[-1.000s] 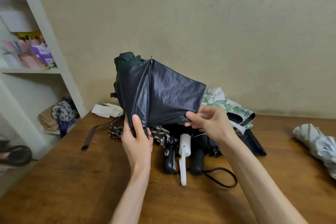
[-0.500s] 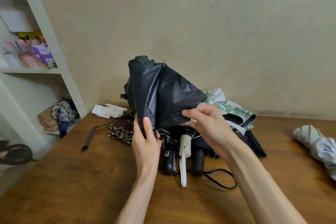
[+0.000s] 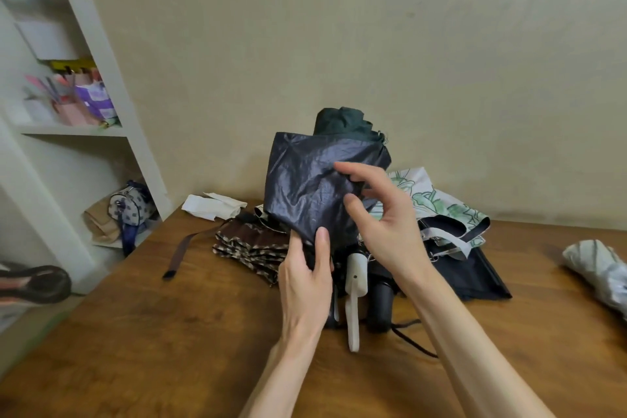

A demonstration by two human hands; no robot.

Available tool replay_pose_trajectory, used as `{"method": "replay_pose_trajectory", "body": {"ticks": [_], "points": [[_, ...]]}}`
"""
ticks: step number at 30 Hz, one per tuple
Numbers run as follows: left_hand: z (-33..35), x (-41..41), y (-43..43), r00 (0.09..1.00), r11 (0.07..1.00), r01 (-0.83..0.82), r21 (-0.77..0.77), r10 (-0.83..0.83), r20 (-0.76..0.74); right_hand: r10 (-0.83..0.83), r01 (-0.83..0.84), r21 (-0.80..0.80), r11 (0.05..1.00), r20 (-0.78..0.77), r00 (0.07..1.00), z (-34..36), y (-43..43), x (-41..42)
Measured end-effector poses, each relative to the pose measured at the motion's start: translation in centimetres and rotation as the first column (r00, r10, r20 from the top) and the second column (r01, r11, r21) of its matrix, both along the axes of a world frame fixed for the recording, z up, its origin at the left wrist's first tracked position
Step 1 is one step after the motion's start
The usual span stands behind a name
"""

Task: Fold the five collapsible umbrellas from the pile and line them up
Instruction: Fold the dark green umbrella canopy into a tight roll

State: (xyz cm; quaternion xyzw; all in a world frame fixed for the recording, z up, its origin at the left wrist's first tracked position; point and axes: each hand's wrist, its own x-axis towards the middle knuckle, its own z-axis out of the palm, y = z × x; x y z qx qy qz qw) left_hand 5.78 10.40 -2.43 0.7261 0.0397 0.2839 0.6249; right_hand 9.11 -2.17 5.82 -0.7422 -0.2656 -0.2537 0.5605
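Centre of the frame: the dark collapsible umbrella (image 3: 315, 187) is held upright above the pile, its shiny canopy slack and creased, a dark green bunch of cloth showing at its top. The left hand (image 3: 305, 282) grips its lower end, fingers wrapped round the bottom and the thumb pressed flat on the cloth. The right hand (image 3: 383, 224) is half open at the canopy's right side, with the index tip on the fabric and the thumb held clear. Whether its hidden fingers catch a fold, I cannot tell.

Behind the hands, on the wooden table (image 3: 169, 332), lies the rest of the pile. A brown checked umbrella (image 3: 251, 244) is to the left, a white handle (image 3: 354, 282) and a black handle (image 3: 380, 302) point toward the camera, and a floral canopy (image 3: 441, 207) is to the right. At the far right edge, well apart, a grey bundled umbrella (image 3: 597, 268) lies alone, by the look of it one already done.

So this looks like the gathering step: the panels are being wrapped round the shaft. Next, the right hand needs to sweep the loose cloth round in one direction while the left holds the base firm. Then it needs to find the strap and fasten it. That slippery fabric may spring loose if the wrap slackens.
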Motion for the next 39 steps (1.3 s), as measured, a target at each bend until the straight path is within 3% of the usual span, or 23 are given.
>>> {"method": "replay_pose_trajectory", "body": {"ticks": [6,11,18,21,23,26,29,34,39], "points": [[0.1,-0.6,-0.5,0.999,0.993,0.009,0.119,-0.015,0.050,-0.238,0.236,-0.087,0.968,-0.010,0.971,-0.6,0.2,0.5],[0.6,-1.1,-1.0,0.994,0.985,0.025,0.170,-0.042,0.098,-0.383,0.385,0.009,0.923,-0.089,0.920,-1.1,2.3,0.6],[0.1,-0.7,-0.9,0.984,0.941,-0.045,0.335,-0.016,0.176,-0.282,0.297,0.114,0.948,-0.130,0.951,-1.1,1.7,0.7],[0.2,-0.8,-0.7,0.993,0.975,-0.021,0.223,-0.005,0.116,-0.060,0.108,0.261,0.959,-0.185,0.981,0.1,0.5,0.3],[0.2,-0.6,-0.2,0.996,0.997,0.045,0.062,-0.050,0.067,0.020,0.051,0.323,0.945,-0.213,0.977,0.8,-0.8,0.2],[1.2,-0.6,0.5,0.981,0.963,0.193,-0.189,-0.187,0.051,-0.012,0.088,0.304,0.949,-0.244,0.970,0.6,-3.2,0.8],[2.6,-0.9,1.4,0.953,0.894,0.303,-0.330,-0.295,0.075,-0.083,0.133,0.142,0.981,-0.313,0.946,-0.3,-5.1,1.5],[3.1,-1.0,3.0,0.940,0.871,0.332,-0.362,-0.338,0.049,0.132,-0.028,0.250,0.968,-0.410,0.903,-0.2,-5.8,1.3],[2.9,-0.9,3.7,0.944,0.868,0.305,-0.391,-0.329,0.007,0.085,-0.023,0.170,0.985,-0.363,0.928,-0.1,-5.7,1.6]]}}
